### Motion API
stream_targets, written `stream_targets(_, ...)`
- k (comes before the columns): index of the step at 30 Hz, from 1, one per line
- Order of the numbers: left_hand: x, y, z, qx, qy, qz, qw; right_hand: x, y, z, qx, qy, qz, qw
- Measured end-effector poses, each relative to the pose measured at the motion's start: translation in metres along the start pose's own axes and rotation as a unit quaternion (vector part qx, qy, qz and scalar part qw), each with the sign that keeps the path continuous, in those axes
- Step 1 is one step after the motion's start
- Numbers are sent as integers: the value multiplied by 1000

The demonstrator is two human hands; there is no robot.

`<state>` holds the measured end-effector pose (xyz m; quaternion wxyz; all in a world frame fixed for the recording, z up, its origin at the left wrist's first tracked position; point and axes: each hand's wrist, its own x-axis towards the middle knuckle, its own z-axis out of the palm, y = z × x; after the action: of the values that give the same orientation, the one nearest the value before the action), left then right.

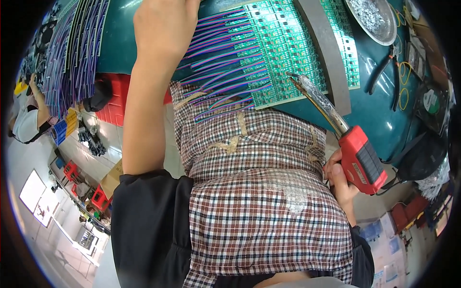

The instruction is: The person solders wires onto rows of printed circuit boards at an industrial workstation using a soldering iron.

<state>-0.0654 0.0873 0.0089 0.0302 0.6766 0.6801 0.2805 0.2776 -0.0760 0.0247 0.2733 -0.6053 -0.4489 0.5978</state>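
Note:
A red and black soldering gun [363, 161] is in my right hand [342, 180], whose fingers close beneath its body, partly hidden by it. Its long metal barrel slants up and left, and the tip hangs over a green circuit board panel [283, 57]. Rows of thin purple, pink, blue and black wires [223, 72] stick out from the panel's left side, some drooping over my checked apron. My left hand [165, 19] reaches past these wires to the top edge of the view, where its fingers are cut off. Across the panel lies a curved grey bar [329, 53].
On the green table's right stand a metal bowl [377, 21] of silvery bits, black-handled pliers [382, 74] and yellow wire loops [404, 72]. Bundled wired strips [77, 53] hang at the left. A red stool [115, 101] and another person [31, 117] are beyond.

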Motion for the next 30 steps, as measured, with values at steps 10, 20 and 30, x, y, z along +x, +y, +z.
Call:
stream_targets(10,-35,41,-25,-172,-135,-183,959,-3,5,-2,16,8,2,1000)
stream_targets(20,-94,67,-19,-236,-212,-139,938,-4,5,-2,27,13,-18,999)
stream_targets(30,-107,69,2,-124,-170,-105,972,-11,19,-10,-33,-23,-45,998)
